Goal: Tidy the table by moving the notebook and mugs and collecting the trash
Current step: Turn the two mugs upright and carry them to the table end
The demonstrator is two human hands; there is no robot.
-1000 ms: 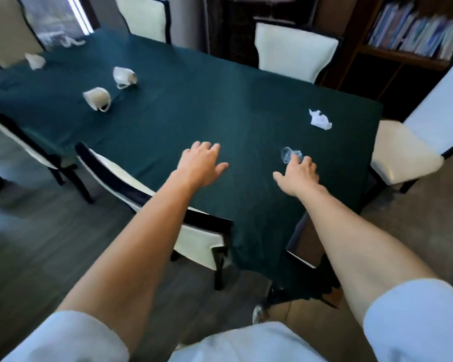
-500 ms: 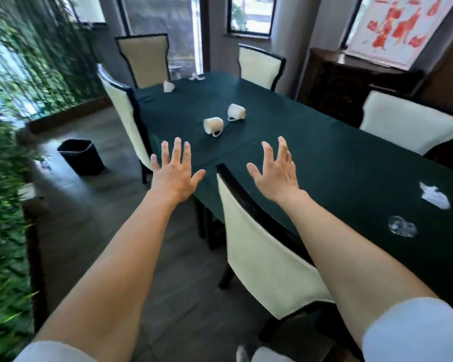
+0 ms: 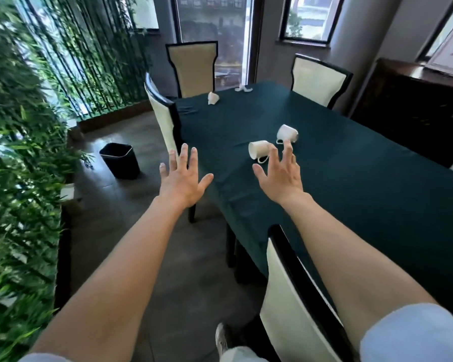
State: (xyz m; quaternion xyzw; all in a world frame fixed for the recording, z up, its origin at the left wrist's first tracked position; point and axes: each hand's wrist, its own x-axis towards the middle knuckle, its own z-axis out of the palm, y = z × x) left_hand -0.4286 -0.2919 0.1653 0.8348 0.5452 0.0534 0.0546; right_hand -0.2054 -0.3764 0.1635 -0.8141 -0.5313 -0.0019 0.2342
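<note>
Head view: two tipped mugs [image 3: 259, 150] lie just beyond your right hand [image 3: 281, 176], whose spread fingers hold nothing; your left hand [image 3: 181, 178] hovers splayed and empty beside the table [image 3: 364, 184]

My left hand [image 3: 182, 180] is spread wide with nothing in it, over the floor just off the table [image 3: 351, 194] edge. My right hand [image 3: 280, 178] is spread too, above the table, and its fingertips are right by the near mug [image 3: 258, 150]. The far mug [image 3: 287, 133] lies on its side just behind. The cloth around both mugs is bare, so there is room. A chair [image 3: 165, 118] stands against the table edge beyond my left hand. Another chair [image 3: 298, 296] is under my right arm. The bin [image 3: 119, 160] sits on the floor, well away from the table.
</note>
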